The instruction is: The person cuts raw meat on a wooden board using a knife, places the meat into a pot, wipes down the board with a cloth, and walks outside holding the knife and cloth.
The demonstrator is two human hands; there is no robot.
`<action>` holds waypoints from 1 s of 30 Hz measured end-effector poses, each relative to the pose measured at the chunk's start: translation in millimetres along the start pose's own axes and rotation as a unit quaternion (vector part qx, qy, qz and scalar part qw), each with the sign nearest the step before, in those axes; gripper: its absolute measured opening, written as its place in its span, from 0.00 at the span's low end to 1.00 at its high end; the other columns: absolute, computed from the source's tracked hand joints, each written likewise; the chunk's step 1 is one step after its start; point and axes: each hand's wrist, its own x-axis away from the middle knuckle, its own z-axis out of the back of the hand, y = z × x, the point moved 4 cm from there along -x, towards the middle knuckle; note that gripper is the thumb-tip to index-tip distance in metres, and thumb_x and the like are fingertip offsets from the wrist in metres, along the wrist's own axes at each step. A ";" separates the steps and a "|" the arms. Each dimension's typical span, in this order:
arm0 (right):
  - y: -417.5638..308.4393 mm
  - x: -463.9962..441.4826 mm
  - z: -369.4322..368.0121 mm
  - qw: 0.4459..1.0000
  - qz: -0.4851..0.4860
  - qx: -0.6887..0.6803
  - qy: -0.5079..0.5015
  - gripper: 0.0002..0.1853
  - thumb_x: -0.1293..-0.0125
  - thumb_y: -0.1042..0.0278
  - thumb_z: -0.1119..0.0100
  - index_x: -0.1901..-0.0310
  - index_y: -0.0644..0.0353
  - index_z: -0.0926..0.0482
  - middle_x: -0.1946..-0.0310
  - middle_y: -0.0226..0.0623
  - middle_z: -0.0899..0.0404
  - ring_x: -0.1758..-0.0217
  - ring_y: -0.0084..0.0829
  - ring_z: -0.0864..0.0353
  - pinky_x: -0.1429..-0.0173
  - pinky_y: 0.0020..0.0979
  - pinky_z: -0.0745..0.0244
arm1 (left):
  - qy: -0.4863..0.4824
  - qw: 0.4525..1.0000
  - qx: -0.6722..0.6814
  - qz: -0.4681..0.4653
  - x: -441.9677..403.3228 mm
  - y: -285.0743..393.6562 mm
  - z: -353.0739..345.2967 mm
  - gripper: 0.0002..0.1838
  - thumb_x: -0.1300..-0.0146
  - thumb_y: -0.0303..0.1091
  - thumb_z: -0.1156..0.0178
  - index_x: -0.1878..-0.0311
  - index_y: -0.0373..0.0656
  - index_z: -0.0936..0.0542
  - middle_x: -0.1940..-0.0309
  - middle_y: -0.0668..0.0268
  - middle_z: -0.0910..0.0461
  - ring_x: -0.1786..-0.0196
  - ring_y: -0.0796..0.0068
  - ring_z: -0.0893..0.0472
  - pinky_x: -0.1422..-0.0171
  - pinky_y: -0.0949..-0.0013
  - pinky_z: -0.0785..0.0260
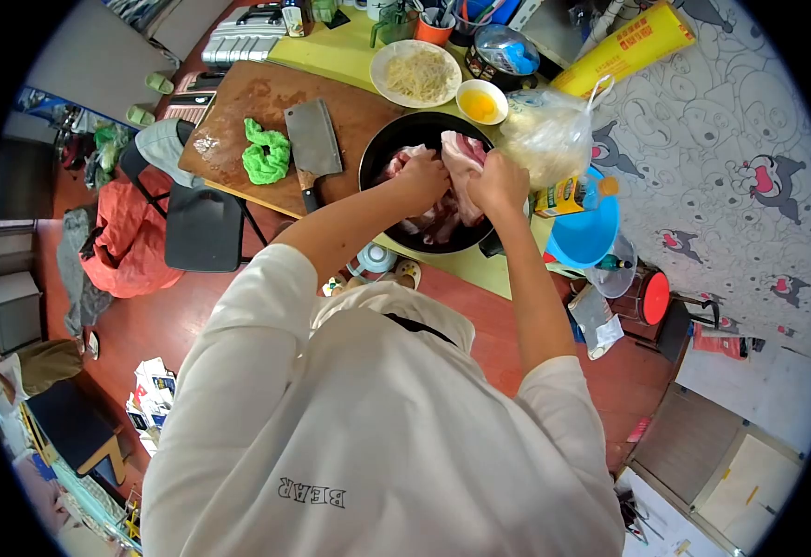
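Observation:
Raw meat lies in a dark round pan on the table. My right hand grips a long piece of meat that rises at the pan's right side. Over the middle of the pan, my left hand has its fingers closed at the meat; what they hold is hidden. More meat rests below in the pan. Left of the pan, a cleaver and a green cloth lie on the wooden board.
Behind the pan are a plate of pale shreds and a bowl of yellow liquid. To its right are a plastic bag, a yellow-labelled bottle and a blue basin. A black stool stands at left.

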 end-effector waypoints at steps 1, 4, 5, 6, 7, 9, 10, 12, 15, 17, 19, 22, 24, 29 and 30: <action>1.6 0.0 -1.9 1.000 0.012 0.007 0.017 0.28 0.42 0.42 0.39 0.73 0.67 0.17 0.71 0.59 0.19 0.64 0.57 0.17 0.54 0.51 0.25 | -0.006 0.999 -0.028 -0.016 -1.6 1.5 1.9 0.29 0.74 0.37 0.25 0.58 0.48 0.14 0.56 0.68 0.18 0.45 0.67 0.24 0.36 0.68 0.40; 6.0 2.6 -5.5 0.998 0.030 0.010 0.054 0.29 0.42 0.42 0.39 0.74 0.68 0.18 0.73 0.58 0.19 0.66 0.56 0.18 0.57 0.51 0.25 | -0.109 0.991 -0.047 -0.060 -5.9 1.6 -6.8 0.25 0.67 0.39 0.29 0.57 0.50 0.14 0.57 0.70 0.18 0.42 0.70 0.26 0.34 0.68 0.44; 7.0 3.1 -5.8 0.996 0.038 0.005 0.076 0.29 0.42 0.42 0.38 0.76 0.68 0.18 0.74 0.58 0.19 0.67 0.56 0.18 0.59 0.52 0.26 | -0.109 0.991 -0.050 -0.062 -2.4 -1.8 -10.6 0.25 0.67 0.39 0.29 0.57 0.50 0.14 0.57 0.70 0.18 0.42 0.70 0.26 0.34 0.68 0.44; 9.3 4.0 -9.4 0.996 0.040 0.017 0.082 0.25 0.42 0.45 0.38 0.75 0.66 0.18 0.74 0.53 0.19 0.67 0.54 0.19 0.58 0.51 0.27 | -0.058 0.995 -0.017 -0.084 4.4 -3.8 -15.9 0.23 0.64 0.39 0.31 0.57 0.53 0.13 0.56 0.71 0.18 0.41 0.70 0.26 0.34 0.67 0.44; 8.2 4.5 -10.1 0.996 0.037 0.015 0.083 0.25 0.42 0.45 0.38 0.75 0.66 0.18 0.74 0.53 0.19 0.67 0.54 0.19 0.58 0.51 0.27 | -0.007 0.994 0.015 -0.105 12.8 -3.7 -4.4 0.21 0.61 0.39 0.33 0.57 0.55 0.13 0.56 0.71 0.18 0.41 0.70 0.27 0.34 0.66 0.43; 6.3 9.0 -15.1 0.996 0.015 0.064 0.057 0.12 0.46 0.63 0.37 0.65 0.63 0.21 0.68 0.48 0.18 0.61 0.49 0.18 0.52 0.47 0.30 | -0.054 0.990 -0.013 -0.132 18.9 -6.6 7.4 0.21 0.58 0.39 0.35 0.55 0.58 0.13 0.53 0.71 0.18 0.41 0.69 0.27 0.32 0.64 0.45; 8.2 14.0 -18.7 0.996 0.013 0.064 0.055 0.12 0.46 0.63 0.37 0.65 0.63 0.21 0.68 0.48 0.18 0.61 0.49 0.18 0.52 0.47 0.30 | -0.105 0.983 -0.034 -0.143 21.1 -6.9 7.8 0.21 0.57 0.40 0.35 0.54 0.58 0.13 0.52 0.71 0.18 0.41 0.69 0.26 0.29 0.62 0.46; 6.1 21.1 -25.8 0.989 0.079 0.092 0.089 0.14 0.47 0.62 0.34 0.63 0.60 0.23 0.68 0.44 0.19 0.60 0.46 0.20 0.52 0.45 0.30 | -0.153 0.975 -0.058 -0.150 21.8 -5.6 0.9 0.22 0.57 0.41 0.35 0.53 0.58 0.13 0.52 0.70 0.18 0.41 0.68 0.26 0.27 0.61 0.47; -0.7 30.3 -32.5 0.995 0.057 0.061 0.056 0.20 0.50 0.60 0.29 0.60 0.59 0.26 0.66 0.42 0.21 0.58 0.45 0.21 0.52 0.44 0.30 | -0.095 0.984 -0.062 -0.139 23.6 5.3 -13.3 0.17 0.57 0.42 0.35 0.60 0.56 0.12 0.54 0.69 0.17 0.42 0.68 0.25 0.25 0.58 0.48; -6.8 35.0 -32.2 0.994 0.067 0.073 0.046 0.27 0.52 0.58 0.26 0.55 0.60 0.28 0.63 0.43 0.21 0.57 0.45 0.20 0.51 0.43 0.29 | -0.005 0.989 -0.065 -0.134 33.6 6.1 -8.9 0.12 0.56 0.43 0.35 0.66 0.53 0.13 0.56 0.68 0.17 0.44 0.68 0.23 0.25 0.59 0.46; -13.0 33.7 -39.0 0.996 0.035 0.083 0.005 0.29 0.52 0.58 0.25 0.53 0.61 0.30 0.60 0.44 0.21 0.56 0.45 0.20 0.51 0.44 0.28 | 0.003 0.992 -0.037 -0.123 45.4 7.7 2.6 0.09 0.54 0.40 0.37 0.68 0.52 0.14 0.59 0.69 0.17 0.46 0.69 0.22 0.28 0.60 0.43; -12.8 21.2 -57.5 0.998 0.006 0.051 -0.047 0.29 0.53 0.62 0.26 0.52 0.61 0.31 0.57 0.46 0.22 0.52 0.46 0.20 0.51 0.44 0.23 | 0.008 0.998 -0.011 -0.065 55.2 5.8 8.1 0.08 0.50 0.39 0.39 0.68 0.51 0.14 0.61 0.71 0.17 0.47 0.70 0.22 0.30 0.61 0.40; -11.3 16.0 -50.1 0.999 -0.005 0.015 -0.046 0.23 0.50 0.69 0.31 0.53 0.62 0.30 0.57 0.46 0.21 0.51 0.49 0.19 0.50 0.45 0.20 | 0.013 0.998 -0.019 -0.050 60.6 7.3 13.4 0.07 0.49 0.38 0.39 0.68 0.51 0.15 0.62 0.72 0.17 0.47 0.71 0.22 0.33 0.61 0.39; -20.6 7.2 -18.3 0.998 -0.002 0.056 0.009 0.20 0.47 0.64 0.31 0.56 0.61 0.26 0.60 0.44 0.21 0.56 0.46 0.19 0.59 0.45 0.21 | 0.084 0.995 -0.002 -0.047 73.8 1.1 15.9 0.07 0.48 0.38 0.39 0.67 0.50 0.15 0.59 0.69 0.18 0.47 0.71 0.22 0.35 0.61 0.37; -28.9 12.1 -20.1 0.993 0.032 0.104 0.053 0.17 0.45 0.64 0.33 0.56 0.60 0.26 0.62 0.40 0.22 0.56 0.42 0.20 0.61 0.42 0.22 | 0.095 0.994 0.002 -0.053 76.1 2.2 16.5 0.07 0.48 0.37 0.39 0.67 0.49 0.15 0.57 0.67 0.19 0.48 0.70 0.22 0.36 0.61 0.36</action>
